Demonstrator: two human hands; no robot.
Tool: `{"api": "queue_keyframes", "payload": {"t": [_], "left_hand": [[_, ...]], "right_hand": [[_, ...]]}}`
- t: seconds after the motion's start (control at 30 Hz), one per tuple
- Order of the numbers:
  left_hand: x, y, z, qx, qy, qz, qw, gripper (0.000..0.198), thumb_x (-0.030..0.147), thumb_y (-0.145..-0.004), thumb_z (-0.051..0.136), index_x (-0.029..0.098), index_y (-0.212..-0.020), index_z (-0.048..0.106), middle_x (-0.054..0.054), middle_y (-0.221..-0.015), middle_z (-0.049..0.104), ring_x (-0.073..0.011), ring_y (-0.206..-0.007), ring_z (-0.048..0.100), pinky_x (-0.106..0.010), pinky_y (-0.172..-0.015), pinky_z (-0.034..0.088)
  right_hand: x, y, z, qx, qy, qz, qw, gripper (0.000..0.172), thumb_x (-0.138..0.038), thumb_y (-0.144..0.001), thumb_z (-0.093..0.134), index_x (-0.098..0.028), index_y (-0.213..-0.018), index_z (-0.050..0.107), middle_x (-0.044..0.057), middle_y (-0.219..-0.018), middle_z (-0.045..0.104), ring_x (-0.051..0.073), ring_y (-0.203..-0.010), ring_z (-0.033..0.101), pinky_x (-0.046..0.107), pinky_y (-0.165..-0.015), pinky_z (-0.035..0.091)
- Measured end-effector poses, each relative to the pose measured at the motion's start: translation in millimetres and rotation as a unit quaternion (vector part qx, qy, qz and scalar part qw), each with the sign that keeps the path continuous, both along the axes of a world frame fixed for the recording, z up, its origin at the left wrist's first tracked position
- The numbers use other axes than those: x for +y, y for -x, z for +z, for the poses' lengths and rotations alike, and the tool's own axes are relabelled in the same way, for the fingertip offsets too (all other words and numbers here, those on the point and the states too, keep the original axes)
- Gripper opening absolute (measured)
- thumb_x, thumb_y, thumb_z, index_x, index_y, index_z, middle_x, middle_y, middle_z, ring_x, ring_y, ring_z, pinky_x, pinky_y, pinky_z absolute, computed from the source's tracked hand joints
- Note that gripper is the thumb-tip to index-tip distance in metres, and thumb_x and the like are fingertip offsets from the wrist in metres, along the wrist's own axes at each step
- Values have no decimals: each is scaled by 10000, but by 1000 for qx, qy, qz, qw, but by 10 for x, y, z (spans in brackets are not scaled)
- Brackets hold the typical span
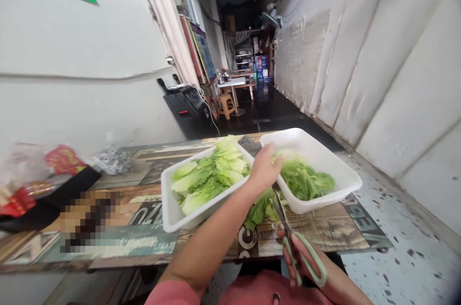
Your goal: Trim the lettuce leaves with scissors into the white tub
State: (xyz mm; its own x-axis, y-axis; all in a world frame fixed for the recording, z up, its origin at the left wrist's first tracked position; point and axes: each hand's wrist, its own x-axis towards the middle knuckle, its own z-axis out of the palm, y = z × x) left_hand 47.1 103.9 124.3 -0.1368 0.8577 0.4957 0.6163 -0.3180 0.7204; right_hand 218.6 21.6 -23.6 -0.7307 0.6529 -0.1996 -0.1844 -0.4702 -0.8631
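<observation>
My right hand (296, 258) grips scissors (284, 221) by their pale green handles, blades pointing up and away from me, slightly parted. My left hand (265, 166) reaches over the near-left rim of the right white tray (340, 177), its fingers stretched out and a bit blurred. Torn green lettuce leaves (306, 180) lie inside that tray. To the left, another white tray (167, 201) is heaped with pale green lettuce pieces (209, 177). Loose leaves (261, 211) rest on the table between the trays, beside the scissor blades and partly behind my left forearm.
The patterned wooden table (216, 242) carries a dark cloth-like lump (249, 144) behind the trays. Crumpled clear plastic (111, 160) and a black box (68, 189) with red packets stand at the left. A black case (187, 108) and small stool (225, 104) are beyond.
</observation>
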Motion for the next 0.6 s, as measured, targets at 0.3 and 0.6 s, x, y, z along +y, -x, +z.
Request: {"api": "queue_keyframes", "payload": {"t": [0.3,0.6], "left_hand": [[-406,1919,152,333,225,257,879,294,222,-809,566,154,-1046,725,-138,-1087,719,-290,-1071,629,-347,-921,454],[-348,2416,-51,184,202,211,939,103,264,-710,692,169,-690,659,-69,-773,710,-262,-883,664,-333,-796,496]], "right_hand": [[-44,61,29,0,-16,3,1000,531,-629,-842,580,-179,-1124,558,-27,-662,575,119,-461,563,238,-465,454],[-115,108,-13,-6,6,-23,1000,562,-617,-816,620,-190,-1172,534,-28,-647,567,134,-471,557,260,-458,498]]}}
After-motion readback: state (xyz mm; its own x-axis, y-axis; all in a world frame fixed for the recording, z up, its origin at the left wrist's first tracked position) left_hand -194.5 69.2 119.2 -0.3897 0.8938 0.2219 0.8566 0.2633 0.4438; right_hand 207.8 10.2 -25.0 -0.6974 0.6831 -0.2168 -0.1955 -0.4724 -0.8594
